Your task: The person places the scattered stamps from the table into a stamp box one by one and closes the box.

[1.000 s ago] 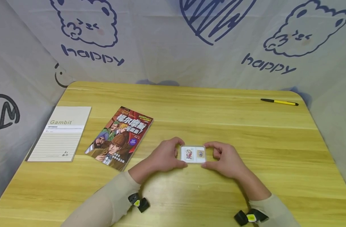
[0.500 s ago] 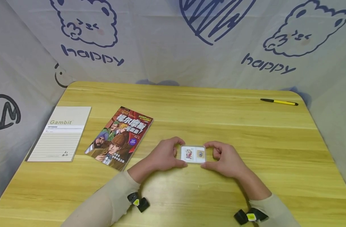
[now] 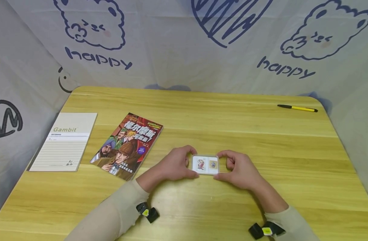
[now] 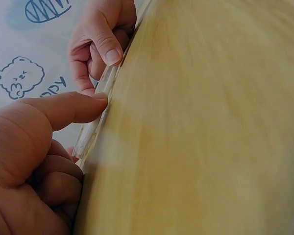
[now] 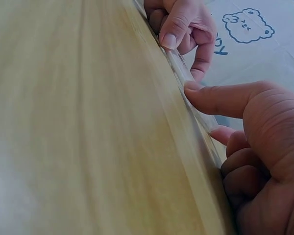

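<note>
A small clear flat case [image 3: 205, 164] with a white inside lies face up between both hands, close over the tabletop. Through its lid show a colourful figure picture on the left and a tan square with a round blue-grey mark on the right. My left hand [image 3: 177, 164] pinches the case's left end between thumb and forefinger. At the opposite end my right hand [image 3: 239, 170] pinches it the same way, other fingers curled in. Seen edge-on in the left wrist view, the case [image 4: 95, 122] looks thin and layered, with the left thumb [image 4: 81, 106] on its near edge.
Left of the hands lies a comic-style paperback [image 3: 128, 147], partly beside the left forearm. Farther left is a Gambit notebook [image 3: 64, 144]. A yellow and black pen [image 3: 297, 108] rests near the back right corner of the wooden table [image 3: 232, 120]. White printed cloth [image 3: 171, 50] hangs behind.
The near edge of the case has tilted or dropped very slightly toward the person. Both hands keep their grip in nearly the same place.
</note>
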Motion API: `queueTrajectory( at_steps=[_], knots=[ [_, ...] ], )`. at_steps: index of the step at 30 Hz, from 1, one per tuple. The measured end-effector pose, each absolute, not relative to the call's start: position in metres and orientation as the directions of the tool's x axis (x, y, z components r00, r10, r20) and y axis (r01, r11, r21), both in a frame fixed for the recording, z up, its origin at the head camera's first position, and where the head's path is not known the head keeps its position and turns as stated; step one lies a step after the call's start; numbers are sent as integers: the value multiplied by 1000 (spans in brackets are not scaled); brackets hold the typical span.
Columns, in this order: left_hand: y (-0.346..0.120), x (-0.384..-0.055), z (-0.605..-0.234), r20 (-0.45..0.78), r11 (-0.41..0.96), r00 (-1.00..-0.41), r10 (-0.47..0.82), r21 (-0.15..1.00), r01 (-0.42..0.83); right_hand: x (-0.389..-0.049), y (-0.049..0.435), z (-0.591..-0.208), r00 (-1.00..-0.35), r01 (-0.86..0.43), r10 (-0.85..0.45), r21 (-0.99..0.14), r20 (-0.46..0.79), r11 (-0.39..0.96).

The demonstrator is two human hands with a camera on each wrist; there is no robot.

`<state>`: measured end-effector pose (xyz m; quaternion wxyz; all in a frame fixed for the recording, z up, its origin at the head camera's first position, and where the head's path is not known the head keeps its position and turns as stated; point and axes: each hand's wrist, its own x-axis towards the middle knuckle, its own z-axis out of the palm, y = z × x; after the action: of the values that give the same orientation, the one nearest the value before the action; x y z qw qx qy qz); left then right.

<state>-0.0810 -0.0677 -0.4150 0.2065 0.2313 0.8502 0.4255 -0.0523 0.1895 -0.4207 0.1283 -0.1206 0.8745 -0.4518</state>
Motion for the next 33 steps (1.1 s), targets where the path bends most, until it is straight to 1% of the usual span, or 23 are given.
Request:
queueTrajectory(
  at_steps=[3, 10, 17, 25, 33],
  knots=[
    [-67, -80, -415, -160, 529, -813, 560, 824, 202, -51, 189, -420, -945, -76, -305, -826, -120, 559],
    [-67, -78, -416, -175, 524, -848, 500, 841, 136, -53, 188, -421, -957, -49, -261, -815, -127, 578],
    [-66, -77, -414, -186, 516, -857, 481, 850, 105, -55, 190, -423, -952, -74, -284, -809, -118, 584],
    [-64, -77, -411, -206, 543, -859, 468, 834, 96, -56, 191, -422, -952, -42, -271, -816, -142, 576],
    [-64, -77, -412, -217, 543, -862, 459, 836, 78, -57, 192, -421, -944, -81, -310, -831, -113, 550]
  ],
)
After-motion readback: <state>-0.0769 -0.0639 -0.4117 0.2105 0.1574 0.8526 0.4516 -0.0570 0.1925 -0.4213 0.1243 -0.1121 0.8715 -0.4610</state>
